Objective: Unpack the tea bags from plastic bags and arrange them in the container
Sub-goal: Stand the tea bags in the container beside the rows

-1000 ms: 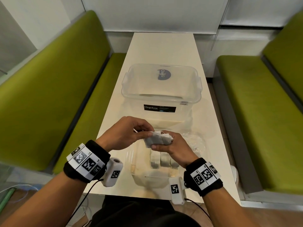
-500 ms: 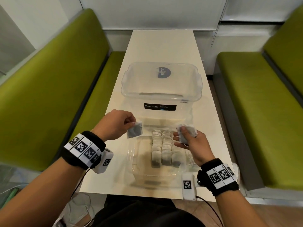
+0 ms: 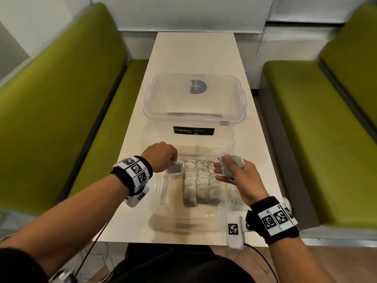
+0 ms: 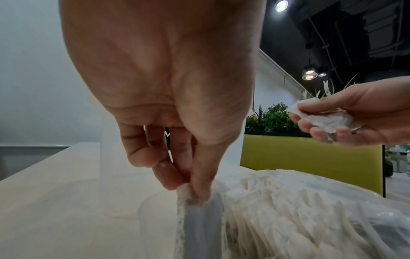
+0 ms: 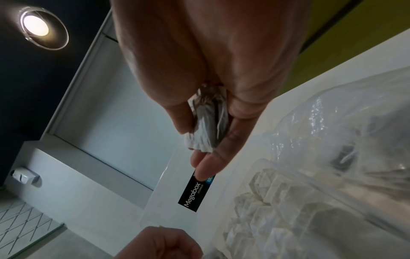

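Since half a second ago, the left hand (image 3: 161, 157) has lowered its pinched tea bag (image 4: 199, 226) to the left edge of the rows (image 3: 201, 180) in the clear container (image 3: 161, 203) at the surface's near edge. The right hand (image 3: 232, 173) grasps several more bags (image 5: 208, 126). Three rows stand packed; arranging is judged well underway. Only the left wrist view shows the pinch; only the right wrist view shows a crinkled plastic bag (image 5: 346, 122).
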`<action>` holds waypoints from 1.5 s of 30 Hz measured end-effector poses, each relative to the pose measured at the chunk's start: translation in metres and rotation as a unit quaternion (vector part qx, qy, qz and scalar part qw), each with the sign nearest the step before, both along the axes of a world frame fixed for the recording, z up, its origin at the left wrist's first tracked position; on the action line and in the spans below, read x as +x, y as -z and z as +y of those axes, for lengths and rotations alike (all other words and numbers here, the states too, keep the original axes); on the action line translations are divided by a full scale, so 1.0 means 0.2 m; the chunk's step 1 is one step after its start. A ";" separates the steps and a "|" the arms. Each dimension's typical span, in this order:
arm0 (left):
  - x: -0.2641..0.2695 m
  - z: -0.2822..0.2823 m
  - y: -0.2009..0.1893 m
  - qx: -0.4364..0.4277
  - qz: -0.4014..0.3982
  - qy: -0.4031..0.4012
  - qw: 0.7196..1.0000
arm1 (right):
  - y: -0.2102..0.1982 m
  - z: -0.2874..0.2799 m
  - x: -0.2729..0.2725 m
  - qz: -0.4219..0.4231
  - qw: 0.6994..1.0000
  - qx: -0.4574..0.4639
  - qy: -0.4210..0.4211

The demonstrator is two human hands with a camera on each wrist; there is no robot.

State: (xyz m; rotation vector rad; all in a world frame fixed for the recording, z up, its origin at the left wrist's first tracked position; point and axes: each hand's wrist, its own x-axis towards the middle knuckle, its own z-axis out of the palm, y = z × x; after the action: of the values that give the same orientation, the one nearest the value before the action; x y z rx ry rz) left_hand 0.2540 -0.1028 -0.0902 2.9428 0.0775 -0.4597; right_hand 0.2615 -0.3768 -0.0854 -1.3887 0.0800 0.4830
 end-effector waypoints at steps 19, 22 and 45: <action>0.06 0.01 0.08 0.036 -0.069 0.018 0.997 | -0.02 0.02 -0.01 -0.003 1.000 -0.023 -0.013; 0.07 0.02 0.09 0.046 -0.084 0.017 0.995 | -0.02 0.02 -0.01 -0.002 1.000 -0.024 -0.013; -0.05 0.01 -0.18 -0.186 -0.078 -0.039 0.979 | -0.06 0.04 -0.05 0.045 0.973 0.052 -0.219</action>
State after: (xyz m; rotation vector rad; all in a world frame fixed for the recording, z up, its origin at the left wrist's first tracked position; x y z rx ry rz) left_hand 0.2437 -0.1013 -0.0551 2.5841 0.0786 -0.2023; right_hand 0.2521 -0.3697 -0.0737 -1.2816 -0.1817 0.9053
